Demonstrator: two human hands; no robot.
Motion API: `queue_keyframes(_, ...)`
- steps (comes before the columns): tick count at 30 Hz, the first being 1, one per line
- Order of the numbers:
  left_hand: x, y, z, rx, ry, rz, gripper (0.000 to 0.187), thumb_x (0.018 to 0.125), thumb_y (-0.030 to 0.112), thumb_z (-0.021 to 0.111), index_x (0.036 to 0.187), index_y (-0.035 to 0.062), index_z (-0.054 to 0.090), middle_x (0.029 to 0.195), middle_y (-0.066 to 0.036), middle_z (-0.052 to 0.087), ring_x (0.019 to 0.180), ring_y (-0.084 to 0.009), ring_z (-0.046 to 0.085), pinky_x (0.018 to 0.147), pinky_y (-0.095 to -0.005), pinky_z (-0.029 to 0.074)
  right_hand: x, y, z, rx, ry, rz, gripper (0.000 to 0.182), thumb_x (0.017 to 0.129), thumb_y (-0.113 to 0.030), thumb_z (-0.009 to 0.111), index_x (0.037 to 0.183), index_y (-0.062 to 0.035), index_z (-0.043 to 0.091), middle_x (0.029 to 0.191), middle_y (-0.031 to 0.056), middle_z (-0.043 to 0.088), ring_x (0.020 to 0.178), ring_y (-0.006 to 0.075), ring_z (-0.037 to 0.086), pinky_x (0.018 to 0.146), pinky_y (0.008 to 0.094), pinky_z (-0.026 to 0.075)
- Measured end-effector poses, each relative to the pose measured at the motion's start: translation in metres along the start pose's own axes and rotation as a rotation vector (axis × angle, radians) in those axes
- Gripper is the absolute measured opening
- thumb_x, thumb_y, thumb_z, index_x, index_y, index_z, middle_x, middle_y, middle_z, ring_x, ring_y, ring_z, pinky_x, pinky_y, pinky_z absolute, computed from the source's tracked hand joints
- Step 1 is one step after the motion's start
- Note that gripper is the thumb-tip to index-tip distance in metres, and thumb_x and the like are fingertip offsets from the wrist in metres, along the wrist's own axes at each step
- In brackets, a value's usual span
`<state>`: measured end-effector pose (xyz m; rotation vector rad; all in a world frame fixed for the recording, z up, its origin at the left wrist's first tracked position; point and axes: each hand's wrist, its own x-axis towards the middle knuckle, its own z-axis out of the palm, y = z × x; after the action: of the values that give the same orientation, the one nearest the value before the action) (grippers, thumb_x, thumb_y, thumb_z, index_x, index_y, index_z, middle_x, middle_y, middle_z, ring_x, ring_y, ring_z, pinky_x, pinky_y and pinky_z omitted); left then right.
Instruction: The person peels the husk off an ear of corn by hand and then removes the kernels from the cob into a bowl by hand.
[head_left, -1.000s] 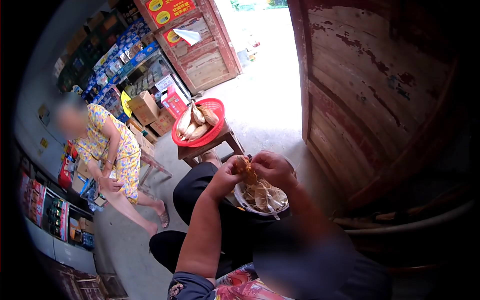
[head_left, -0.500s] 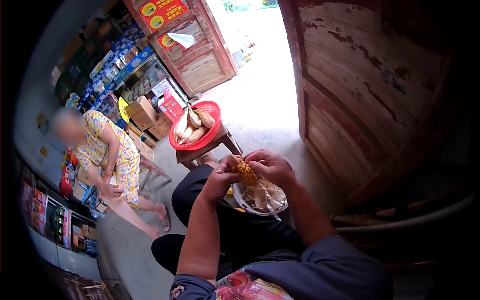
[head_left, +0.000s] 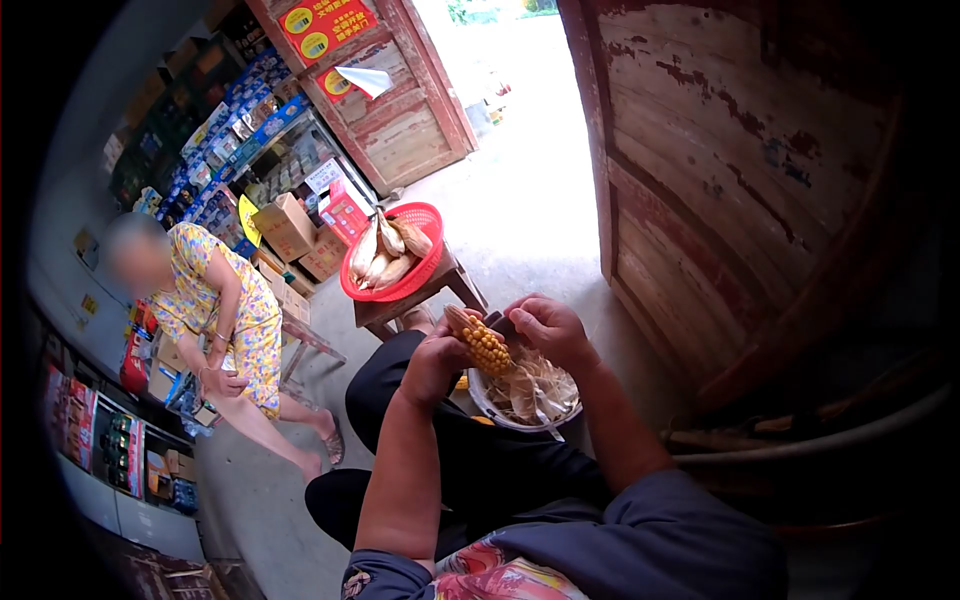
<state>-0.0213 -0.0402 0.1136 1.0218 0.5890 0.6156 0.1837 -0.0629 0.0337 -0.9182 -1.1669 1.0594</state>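
Note:
My left hand (head_left: 433, 362) is closed around a corn cob (head_left: 487, 350) with bare yellow kernels and some pale husk at its upper end. Just to the right, my right hand (head_left: 553, 332) is raised with thumb and fingers pinched together; I cannot tell what is between them. Below both hands stands a white bucket (head_left: 483, 402) filled with stripped corn husks and silk (head_left: 530, 386). Bits of yellow show beside the bucket, partly hidden by my left hand and leg.
Ahead, a red plastic basket (head_left: 433, 226) of unhusked corn ears (head_left: 385, 255) rests on a wooden stool (head_left: 455, 288). A seated person (head_left: 225, 300) in patterned yellow clothes is at left, near cartons (head_left: 285, 225). Worn wooden doors (head_left: 700, 190) flank the bright doorway.
My right hand has come away from the cob, slightly to the right. The cob, in my left hand, now shows more of its kernels.

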Motion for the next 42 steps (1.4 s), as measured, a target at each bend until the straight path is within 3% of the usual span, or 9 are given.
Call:
queue_keyframes(3, 0.001, -0.001, 0.001, 0.027, 0.038, -0.001, 0.051, 0.073, 0.006, 0.047, 0.124, 0.0026, 0.047, 0.114, -0.011, 0.058, 0.104, -0.0253, 0.06, 0.094, -0.0344, 0.048, -0.002, -0.004, 0.005, 0.226, -0.073, -0.024, 0.014, 0.089, -0.013, 0.065, 0.088, 0.0014, 0.067, 0.106, 0.0085, 0.062, 0.087, 0.0118, 0.059, 0.076, 0.0249, 0.049)
queue_keyframes(6, 0.003, -0.005, -0.001, 0.081, 0.048, 0.007, 0.05, 0.073, 0.008, 0.049, 0.123, 0.0034, 0.048, 0.112, -0.01, 0.058, 0.101, -0.0226, 0.06, 0.091, -0.0317, 0.048, -0.004, -0.012, 0.011, 0.098, -0.166, -0.184, 0.011, 0.085, -0.012, 0.069, 0.089, -0.0013, 0.069, 0.109, 0.0089, 0.062, 0.097, 0.0152, 0.059, 0.085, 0.0293, 0.049)
queue_keyframes(15, 0.007, -0.017, -0.012, 0.362, 0.068, 0.02, 0.045, 0.077, 0.003, 0.049, 0.122, 0.0041, 0.049, 0.111, -0.006, 0.057, 0.097, -0.0149, 0.056, 0.084, -0.0264, 0.046, -0.006, -0.02, 0.015, -0.395, -0.069, -0.363, 0.009, 0.074, -0.009, 0.066, 0.077, -0.0009, 0.064, 0.094, 0.0129, 0.066, 0.091, 0.026, 0.063, 0.085, 0.0335, 0.049)
queue_keyframes(19, 0.004, -0.01, -0.007, 0.338, 0.103, 0.04, 0.045, 0.077, 0.005, 0.048, 0.121, 0.0039, 0.049, 0.111, -0.007, 0.057, 0.098, -0.0164, 0.057, 0.085, -0.0271, 0.047, -0.005, -0.015, 0.017, -0.31, -0.061, -0.363, 0.011, 0.075, -0.011, 0.065, 0.076, 0.0003, 0.063, 0.093, 0.0133, 0.066, 0.088, 0.0254, 0.063, 0.083, 0.0337, 0.049)
queue_keyframes(25, 0.002, -0.004, -0.007, 0.029, 0.057, 0.115, 0.048, 0.076, 0.014, 0.045, 0.123, 0.003, 0.046, 0.113, -0.017, 0.061, 0.103, -0.0289, 0.062, 0.093, -0.0378, 0.048, -0.004, -0.005, 0.003, -0.229, 0.006, -0.104, 0.022, 0.085, -0.016, 0.058, 0.076, 0.0039, 0.064, 0.089, 0.0136, 0.066, 0.083, 0.0232, 0.064, 0.078, 0.0312, 0.05)
queue_keyframes(29, -0.002, 0.001, -0.004, -0.043, 0.023, 0.149, 0.052, 0.076, 0.02, 0.045, 0.124, 0.0013, 0.045, 0.112, -0.022, 0.062, 0.103, -0.0325, 0.063, 0.095, -0.0416, 0.048, -0.003, 0.01, 0.006, 0.032, 0.007, -0.022, 0.018, 0.086, -0.01, 0.063, 0.1, 0.0005, 0.067, 0.097, 0.0084, 0.065, 0.086, 0.0142, 0.062, 0.079, 0.0267, 0.05)
queue_keyframes(32, -0.001, 0.0, -0.008, -0.039, 0.03, 0.147, 0.053, 0.076, 0.021, 0.046, 0.125, 0.001, 0.045, 0.113, -0.022, 0.062, 0.104, -0.0313, 0.062, 0.094, -0.0406, 0.048, -0.004, 0.001, 0.012, 0.254, -0.109, -0.027, 0.019, 0.087, -0.007, 0.064, 0.105, -0.0006, 0.065, 0.103, 0.0062, 0.063, 0.092, 0.0115, 0.06, 0.082, 0.0259, 0.05)
queue_keyframes(35, 0.003, -0.006, -0.01, 0.002, 0.054, 0.146, 0.053, 0.076, 0.02, 0.047, 0.125, 0.0017, 0.045, 0.115, -0.018, 0.06, 0.105, -0.028, 0.061, 0.094, -0.0382, 0.047, -0.006, -0.015, 0.021, 0.255, -0.153, -0.093, 0.016, 0.089, -0.008, 0.064, 0.103, 0.0, 0.065, 0.105, 0.0061, 0.062, 0.096, 0.0107, 0.059, 0.084, 0.0256, 0.049)
queue_keyframes(42, 0.002, -0.005, -0.007, 0.042, 0.077, 0.126, 0.051, 0.075, 0.019, 0.047, 0.124, 0.0028, 0.046, 0.116, -0.011, 0.057, 0.107, -0.0233, 0.058, 0.094, -0.0349, 0.046, -0.006, -0.019, 0.025, -0.042, -0.128, -0.353, 0.007, 0.085, -0.004, 0.065, 0.089, 0.0, 0.062, 0.1, 0.0099, 0.063, 0.094, 0.0175, 0.061, 0.084, 0.0287, 0.048)
